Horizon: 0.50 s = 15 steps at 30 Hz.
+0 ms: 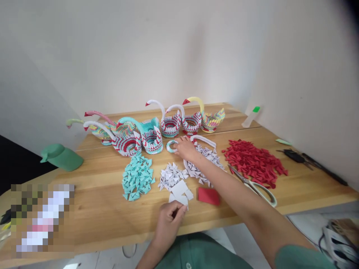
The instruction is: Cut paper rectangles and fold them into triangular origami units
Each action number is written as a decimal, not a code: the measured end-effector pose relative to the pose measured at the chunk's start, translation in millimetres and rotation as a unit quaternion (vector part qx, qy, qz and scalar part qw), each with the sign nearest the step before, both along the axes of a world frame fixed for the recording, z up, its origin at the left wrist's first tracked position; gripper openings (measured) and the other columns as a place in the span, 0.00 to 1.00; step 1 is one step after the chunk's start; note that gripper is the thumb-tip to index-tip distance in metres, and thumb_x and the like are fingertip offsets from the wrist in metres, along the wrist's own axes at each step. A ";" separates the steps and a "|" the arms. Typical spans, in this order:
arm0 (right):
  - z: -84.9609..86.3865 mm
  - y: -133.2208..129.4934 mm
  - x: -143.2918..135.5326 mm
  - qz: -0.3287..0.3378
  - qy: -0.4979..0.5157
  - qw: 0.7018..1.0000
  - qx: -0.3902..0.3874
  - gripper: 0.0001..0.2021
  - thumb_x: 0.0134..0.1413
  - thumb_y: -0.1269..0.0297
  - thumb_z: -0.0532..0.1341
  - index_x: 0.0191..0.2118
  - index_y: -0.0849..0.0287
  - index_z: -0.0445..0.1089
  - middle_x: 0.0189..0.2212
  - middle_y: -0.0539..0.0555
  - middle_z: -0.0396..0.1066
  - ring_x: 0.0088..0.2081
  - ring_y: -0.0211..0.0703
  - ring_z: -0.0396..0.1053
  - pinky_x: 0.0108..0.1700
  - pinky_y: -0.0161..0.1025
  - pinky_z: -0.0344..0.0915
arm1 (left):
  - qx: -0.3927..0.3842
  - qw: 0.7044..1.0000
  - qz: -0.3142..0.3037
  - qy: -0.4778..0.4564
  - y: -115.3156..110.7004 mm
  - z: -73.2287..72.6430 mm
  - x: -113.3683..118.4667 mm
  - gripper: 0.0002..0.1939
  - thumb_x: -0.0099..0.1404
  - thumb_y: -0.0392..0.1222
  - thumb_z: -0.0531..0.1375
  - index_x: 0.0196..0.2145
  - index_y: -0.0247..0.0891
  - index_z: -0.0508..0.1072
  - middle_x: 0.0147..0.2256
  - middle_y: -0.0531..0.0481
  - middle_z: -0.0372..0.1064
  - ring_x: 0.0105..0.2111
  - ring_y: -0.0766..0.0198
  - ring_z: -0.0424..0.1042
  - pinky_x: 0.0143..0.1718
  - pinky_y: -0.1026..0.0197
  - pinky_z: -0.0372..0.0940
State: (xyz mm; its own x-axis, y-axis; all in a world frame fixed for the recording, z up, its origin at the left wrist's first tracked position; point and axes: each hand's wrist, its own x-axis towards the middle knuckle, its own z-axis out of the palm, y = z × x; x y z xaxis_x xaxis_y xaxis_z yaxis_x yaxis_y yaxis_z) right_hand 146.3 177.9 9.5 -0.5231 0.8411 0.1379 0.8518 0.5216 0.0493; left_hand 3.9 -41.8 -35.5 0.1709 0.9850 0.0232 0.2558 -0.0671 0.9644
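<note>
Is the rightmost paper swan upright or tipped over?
Upright: the swan sits base-down on the table, its yellow neck arching above its body.

right arm (238, 194) stretched far forward, left fingers (176, 205) curled inward

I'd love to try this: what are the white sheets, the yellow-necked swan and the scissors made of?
White sheets: matte paper or card, flat with crisp edges.
Yellow-necked swan: apparently folded matte paper, showing rows of pointed pieces.
Scissors: shiny metal blades; pale handles, probably plastic.
</note>
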 end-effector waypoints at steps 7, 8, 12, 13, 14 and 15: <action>-10.9 13.5 1.8 0.010 -0.018 1.000 -0.011 0.12 0.56 0.60 0.64 0.45 0.58 0.75 0.52 0.61 0.66 0.55 0.56 0.58 0.54 0.48 0.52 | 0.000 1.000 -0.009 0.012 -0.3 0.2 -0.7 0.18 0.63 0.44 0.56 0.17 0.37 0.60 0.17 0.55 0.54 0.20 0.68 0.55 0.24 0.65 0.50; -11.6 15.4 1.7 0.015 -0.020 1.000 -0.012 0.12 0.57 0.60 0.64 0.45 0.58 0.75 0.53 0.61 0.66 0.55 0.56 0.58 0.54 0.48 0.52 | 0.000 1.000 -0.009 0.015 -0.2 0.6 -0.7 0.18 0.63 0.44 0.56 0.17 0.37 0.61 0.17 0.55 0.55 0.20 0.68 0.56 0.24 0.65 0.50; -13.1 21.2 0.1 0.029 -0.024 0.999 -0.015 0.13 0.57 0.59 0.64 0.46 0.59 0.74 0.53 0.62 0.65 0.56 0.57 0.56 0.54 0.48 0.52 | -0.006 1.000 -0.012 0.015 0.4 1.3 -1.0 0.18 0.63 0.44 0.56 0.18 0.37 0.62 0.17 0.55 0.56 0.20 0.68 0.57 0.24 0.65 0.51; -13.3 22.2 -0.4 0.031 -0.023 0.999 -0.016 0.13 0.57 0.59 0.64 0.46 0.59 0.74 0.53 0.62 0.65 0.56 0.57 0.56 0.54 0.48 0.52 | -0.007 1.000 -0.013 0.013 0.3 1.2 -1.2 0.18 0.63 0.44 0.56 0.18 0.37 0.62 0.17 0.55 0.56 0.20 0.68 0.57 0.24 0.65 0.51; -13.3 23.0 -1.0 0.032 -0.023 0.999 -0.016 0.13 0.57 0.59 0.64 0.46 0.59 0.74 0.53 0.62 0.65 0.56 0.57 0.56 0.54 0.48 0.52 | -0.008 1.000 -0.014 0.011 0.1 0.9 -1.4 0.18 0.63 0.44 0.56 0.18 0.37 0.62 0.17 0.55 0.56 0.20 0.68 0.57 0.24 0.65 0.51; -13.2 23.8 -1.4 0.034 -0.022 0.999 -0.015 0.13 0.57 0.59 0.64 0.45 0.59 0.74 0.53 0.62 0.65 0.56 0.57 0.56 0.54 0.47 0.52 | -0.008 1.000 -0.015 0.012 -0.1 0.7 -1.5 0.18 0.63 0.44 0.56 0.18 0.37 0.62 0.17 0.55 0.56 0.20 0.68 0.57 0.24 0.65 0.51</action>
State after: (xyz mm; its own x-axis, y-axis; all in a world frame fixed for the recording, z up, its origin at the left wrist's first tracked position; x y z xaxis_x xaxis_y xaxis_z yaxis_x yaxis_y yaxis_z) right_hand 144.9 201.7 -3.7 -0.5837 0.8071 0.0886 0.8119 0.5797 0.0682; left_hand 2.4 -41.9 -34.9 0.2012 0.9795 0.0038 0.2761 -0.0604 0.9592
